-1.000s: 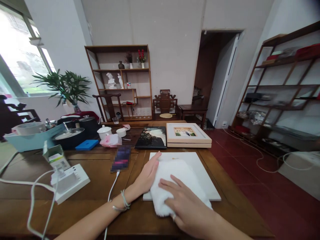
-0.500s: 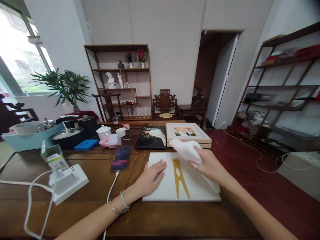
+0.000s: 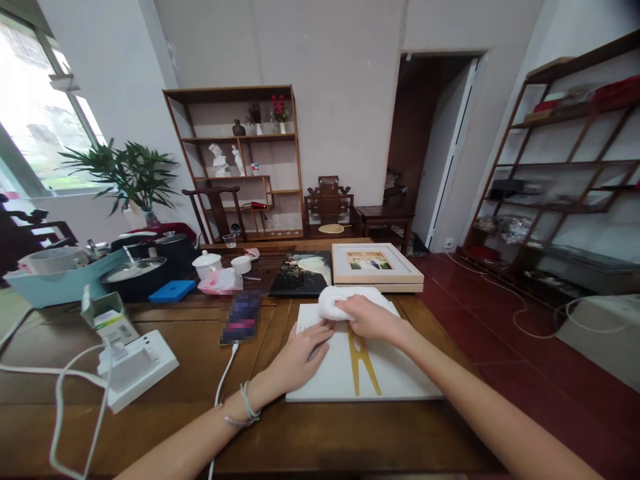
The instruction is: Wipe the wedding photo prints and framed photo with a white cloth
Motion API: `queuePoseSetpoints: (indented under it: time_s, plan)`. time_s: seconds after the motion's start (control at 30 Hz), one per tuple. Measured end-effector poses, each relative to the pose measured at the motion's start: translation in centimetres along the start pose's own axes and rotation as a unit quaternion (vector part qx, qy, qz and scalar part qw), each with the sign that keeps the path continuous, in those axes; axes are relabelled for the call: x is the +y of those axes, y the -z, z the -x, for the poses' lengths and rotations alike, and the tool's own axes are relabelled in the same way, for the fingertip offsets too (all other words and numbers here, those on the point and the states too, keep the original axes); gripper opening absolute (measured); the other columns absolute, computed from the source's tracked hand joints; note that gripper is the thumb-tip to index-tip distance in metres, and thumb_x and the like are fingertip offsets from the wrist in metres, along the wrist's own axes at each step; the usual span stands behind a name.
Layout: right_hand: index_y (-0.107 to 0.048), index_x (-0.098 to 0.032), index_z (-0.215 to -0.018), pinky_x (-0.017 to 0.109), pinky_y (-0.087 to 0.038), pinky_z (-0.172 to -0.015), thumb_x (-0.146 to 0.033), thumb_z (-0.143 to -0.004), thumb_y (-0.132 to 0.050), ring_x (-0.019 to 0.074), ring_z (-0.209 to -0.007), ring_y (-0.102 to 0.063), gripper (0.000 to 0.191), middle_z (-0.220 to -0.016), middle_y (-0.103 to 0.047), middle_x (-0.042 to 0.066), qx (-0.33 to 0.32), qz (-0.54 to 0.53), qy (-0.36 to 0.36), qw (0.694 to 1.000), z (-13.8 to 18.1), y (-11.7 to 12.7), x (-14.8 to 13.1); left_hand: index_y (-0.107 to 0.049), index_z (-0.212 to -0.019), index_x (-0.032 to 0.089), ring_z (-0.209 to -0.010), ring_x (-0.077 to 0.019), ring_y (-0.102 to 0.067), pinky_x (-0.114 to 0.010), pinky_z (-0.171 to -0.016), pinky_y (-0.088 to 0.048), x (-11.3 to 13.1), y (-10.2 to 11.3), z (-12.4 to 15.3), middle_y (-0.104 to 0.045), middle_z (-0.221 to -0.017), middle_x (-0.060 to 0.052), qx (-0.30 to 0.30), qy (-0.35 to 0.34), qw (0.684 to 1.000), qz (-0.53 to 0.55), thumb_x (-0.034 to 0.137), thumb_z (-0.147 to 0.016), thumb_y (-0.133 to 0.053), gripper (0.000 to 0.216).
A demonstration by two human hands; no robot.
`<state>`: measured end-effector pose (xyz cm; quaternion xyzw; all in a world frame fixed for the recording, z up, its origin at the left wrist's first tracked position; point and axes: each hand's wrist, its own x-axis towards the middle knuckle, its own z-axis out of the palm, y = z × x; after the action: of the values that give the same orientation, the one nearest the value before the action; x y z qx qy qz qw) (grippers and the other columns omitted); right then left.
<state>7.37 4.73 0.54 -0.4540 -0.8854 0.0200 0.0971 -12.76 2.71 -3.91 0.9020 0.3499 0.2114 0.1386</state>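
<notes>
A white flat board (image 3: 320,380) lies on the wooden table in front of me, with a gold forked stand leg (image 3: 361,367) on its face. My left hand (image 3: 305,357) rests flat on the board's left side, fingers stretched out. Bunched in my right hand (image 3: 373,317) is a folded white cloth (image 3: 345,297), which lies over the upper part of the board. The right hand and cloth cover the top end of the gold leg. My left fingertips are close beside the cloth; whether they touch it I cannot tell.
Behind the board lie a dark picture panel (image 3: 303,273) and stacked framed pictures (image 3: 377,267). To the left are a phone (image 3: 241,319) with a white cable, a power strip (image 3: 143,367), a blue box (image 3: 173,291), a lidded pan (image 3: 133,277) and a white lidded cup (image 3: 207,264).
My right hand has moved left with the white cloth, from above the board's upper right to its upper middle, over the gold leg's top. My left hand has stayed in place.
</notes>
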Motion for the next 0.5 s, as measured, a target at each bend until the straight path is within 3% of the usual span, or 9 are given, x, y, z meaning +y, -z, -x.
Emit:
queuePoseSetpoints:
  time_s: [0.17, 0.23, 0.37, 0.5]
  plan:
    - [-0.054, -0.017, -0.089, 0.030, -0.037, -0.072, 0.001, -0.059, -0.039, 0.0227, -0.088, -0.053, 0.039, -0.088, -0.060, 0.008, 0.012, -0.002, -0.066, 0.998, 5.0, 0.0, 3.4, -0.046, -0.123, 0.028, -0.125, -0.0216, -0.036, -0.049, -0.105, -0.016, -0.3, -0.4, 0.1, -0.045, -0.132, -0.002, -0.007, 0.012, 1.000, 0.011, 0.028, -0.089, -0.036, 0.035]
    - [-0.055, -0.017, -0.093, 0.034, -0.037, -0.082, 0.000, -0.062, -0.039, 0.0234, -0.100, -0.050, 0.039, -0.101, -0.059, 0.010, 0.020, -0.004, -0.078, 0.997, 6.6, -0.5, 3.7, -0.047, -0.122, 0.027, -0.124, -0.0216, -0.036, -0.049, -0.105, -0.016, -0.3, -0.4, 0.1, -0.045, -0.132, -0.003, -0.002, 0.014, 1.000, 0.011, 0.028, -0.089, -0.037, 0.035]
    - [-0.059, -0.018, -0.093, 0.044, -0.017, -0.103, -0.010, -0.071, -0.044, 0.0237, -0.128, -0.021, 0.028, -0.136, -0.037, 0.007, 0.056, -0.009, -0.065, 0.996, 8.2, -1.9, 2.6, -0.044, -0.124, 0.028, -0.125, -0.0221, -0.036, -0.051, -0.105, -0.016, -0.2, -0.3, 0.0, -0.044, -0.133, -0.003, -0.007, 0.028, 1.000, 0.007, 0.029, -0.089, -0.036, 0.036]
    - [-0.061, -0.017, -0.095, 0.045, -0.014, -0.105, -0.015, -0.076, -0.043, 0.0224, -0.129, -0.021, 0.026, -0.133, -0.041, 0.009, 0.066, -0.018, -0.086, 0.994, 9.1, -2.0, 0.6, -0.042, -0.125, 0.029, -0.126, -0.0220, -0.034, -0.052, -0.104, -0.016, -0.1, -0.1, 0.0, -0.043, -0.134, -0.002, -0.019, 0.034, 0.999, 0.002, 0.030, -0.089, -0.036, 0.037]
